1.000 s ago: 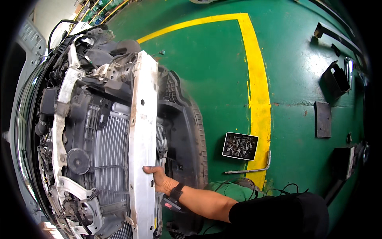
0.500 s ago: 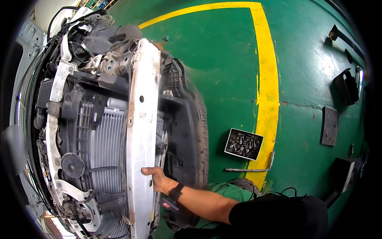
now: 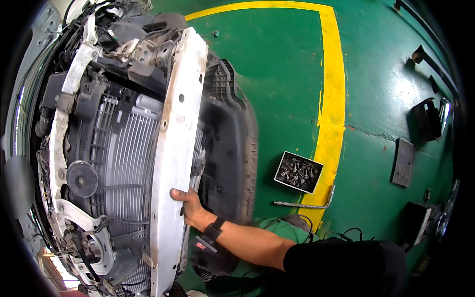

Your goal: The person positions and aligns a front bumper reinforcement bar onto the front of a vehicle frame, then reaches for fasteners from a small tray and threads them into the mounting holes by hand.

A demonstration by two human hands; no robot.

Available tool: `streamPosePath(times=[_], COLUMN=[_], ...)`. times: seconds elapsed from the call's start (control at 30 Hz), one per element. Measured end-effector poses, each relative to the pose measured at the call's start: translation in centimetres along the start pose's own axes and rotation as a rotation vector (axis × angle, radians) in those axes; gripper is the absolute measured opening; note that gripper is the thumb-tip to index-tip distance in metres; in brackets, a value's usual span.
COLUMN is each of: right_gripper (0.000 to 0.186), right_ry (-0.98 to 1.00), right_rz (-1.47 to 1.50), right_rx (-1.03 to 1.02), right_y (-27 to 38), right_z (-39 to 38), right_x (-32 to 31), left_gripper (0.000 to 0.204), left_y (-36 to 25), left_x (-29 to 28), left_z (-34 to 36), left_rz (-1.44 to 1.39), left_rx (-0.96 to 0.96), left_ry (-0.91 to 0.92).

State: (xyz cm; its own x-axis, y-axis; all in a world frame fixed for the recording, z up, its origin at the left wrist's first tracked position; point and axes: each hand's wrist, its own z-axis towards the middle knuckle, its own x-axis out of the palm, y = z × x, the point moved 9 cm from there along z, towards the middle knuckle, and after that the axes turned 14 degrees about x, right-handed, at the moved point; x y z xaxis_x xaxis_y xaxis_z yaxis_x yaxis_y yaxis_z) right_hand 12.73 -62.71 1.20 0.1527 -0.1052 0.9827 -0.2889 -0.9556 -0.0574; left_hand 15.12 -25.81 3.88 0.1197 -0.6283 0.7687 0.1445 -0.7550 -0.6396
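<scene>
I see the white beam [image 3: 173, 143] running lengthwise through my head view, in front of the radiator [image 3: 131, 158], its lower end close to the bottom edge. The right hand [image 3: 194, 209] is on its right edge, below the middle of the beam: the thumb lies over the face and the fingers are curled around the edge, mostly hidden from me. I cannot tell how the fingers of the left hand stand, as it is outside my view. A dark band [image 3: 213, 228] circles the right wrist. Left of the radiator's fins I have a round black disc [image 3: 82, 178]; on the beam's other side, a black plastic panel [image 3: 222, 163] curves along the green floor [image 3: 277, 74]. Right of that panel, a box [image 3: 294, 186] with a white rim holds loose bolts [image 3: 299, 171], just beside a yellow line [image 3: 332, 99]. Below the box, a bent metal bar [image 3: 292, 204] lies partly across that line. Farther right I make out a flat dark plate [image 3: 403, 162] and, above it, a black open container [image 3: 426, 120].
</scene>
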Motion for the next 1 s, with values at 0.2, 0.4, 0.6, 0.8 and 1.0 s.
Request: streamPosePath(times=[0.2,0.4,0.6,0.8,1.0], right_gripper=[0.084,0.082,0.087,0.072,0.055], right_ry=[-0.024,0.0,-0.021,-0.037,0.099], right_rz=[-0.033,-0.003,-0.037,-0.032,0.091], right_rx=[-0.042,-0.088,-0.133,-0.098,0.127], right_y=[0.7,0.1,1.7,1.5,0.0], right_z=[0.1,-0.8,-1.5,-1.8,-2.2], right_x=[-0.8,0.3,0.7,1.0,3.0], left_gripper=[0.103,0.104,0.119,0.103,0.113], left_y=[-1.7,-3.7,-2.6,-2.7,-4.4], left_x=[-1.5,-2.0,0.6,1.0,0.5], left_z=[-0.2,-1.0,-2.0,-1.6,-0.9], left_rz=[-0.03,0.068,0.154,0.263,0.31], left_rx=[-0.071,-0.098,-0.035,0.208,0.312], left_ry=[0.017,-0.044,0.023,-0.012,0.022])
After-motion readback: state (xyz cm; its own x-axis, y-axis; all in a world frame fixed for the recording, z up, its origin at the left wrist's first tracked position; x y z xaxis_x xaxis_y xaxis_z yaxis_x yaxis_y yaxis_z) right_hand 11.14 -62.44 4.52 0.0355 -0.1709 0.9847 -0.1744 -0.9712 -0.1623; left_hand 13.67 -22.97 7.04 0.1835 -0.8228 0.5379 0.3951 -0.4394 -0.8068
